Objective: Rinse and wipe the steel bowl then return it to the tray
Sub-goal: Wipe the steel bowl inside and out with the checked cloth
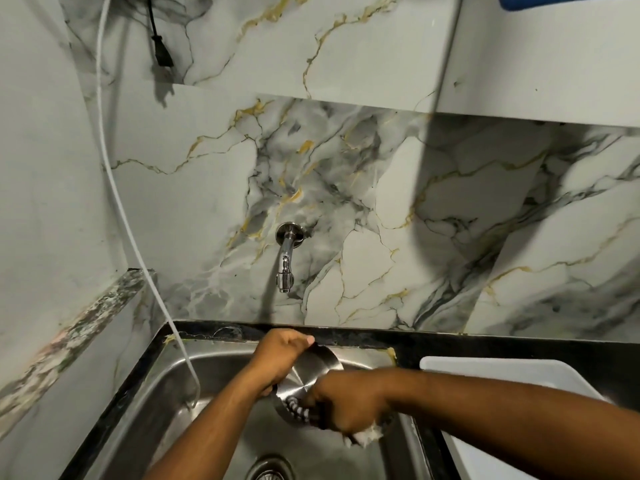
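Observation:
Over the steel sink I hold the steel bowl tilted, its outer base turned toward me. My left hand grips the bowl's rim at the far side. My right hand is closed on a cloth, white with a dark striped part, and presses it against the bowl's near side. The white tray lies on the black counter to the right of the sink. The bowl's inside is hidden.
A chrome tap juts from the marble-pattern wall above the sink, with no water visible. A white cord hangs down into the sink's left side. The drain is at the bottom. A black plug dangles top left.

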`<state>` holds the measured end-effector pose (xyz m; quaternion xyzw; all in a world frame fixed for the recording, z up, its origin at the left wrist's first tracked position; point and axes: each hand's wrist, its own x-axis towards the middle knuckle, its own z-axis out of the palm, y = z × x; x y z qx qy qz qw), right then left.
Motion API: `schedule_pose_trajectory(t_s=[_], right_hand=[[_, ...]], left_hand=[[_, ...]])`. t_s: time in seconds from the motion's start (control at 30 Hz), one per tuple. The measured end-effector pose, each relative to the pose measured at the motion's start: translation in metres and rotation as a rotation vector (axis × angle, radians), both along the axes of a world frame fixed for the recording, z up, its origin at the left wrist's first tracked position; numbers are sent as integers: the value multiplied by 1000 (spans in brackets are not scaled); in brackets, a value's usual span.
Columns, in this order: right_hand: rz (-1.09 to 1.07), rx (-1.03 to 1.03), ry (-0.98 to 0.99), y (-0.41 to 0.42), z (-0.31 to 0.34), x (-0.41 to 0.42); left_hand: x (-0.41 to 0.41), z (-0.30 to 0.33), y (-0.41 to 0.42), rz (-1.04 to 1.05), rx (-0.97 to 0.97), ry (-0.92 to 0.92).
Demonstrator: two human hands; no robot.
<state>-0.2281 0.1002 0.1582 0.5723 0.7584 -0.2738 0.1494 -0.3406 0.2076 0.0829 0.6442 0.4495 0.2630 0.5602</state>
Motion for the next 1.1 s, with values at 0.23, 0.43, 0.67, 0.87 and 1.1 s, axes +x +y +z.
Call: schedule_pose_trajectory(t_s=[0.23, 0.43, 0.67, 0.87, 1.1], right_hand=[[-778, 509, 1116, 13, 31, 53], [-847, 790, 988, 12, -30, 20], [-74, 1398, 108, 24, -83, -10], [-175, 1395, 153, 33, -69, 9], [-401, 1230, 466, 33, -49, 18]], left_hand=[[-15, 11, 19, 476, -529, -436], [-5, 26, 20, 433, -578, -517], [17, 47, 14, 362, -557, -680], [12, 46, 19, 409, -554, -635], [4, 44, 16, 336, -540, -622]])
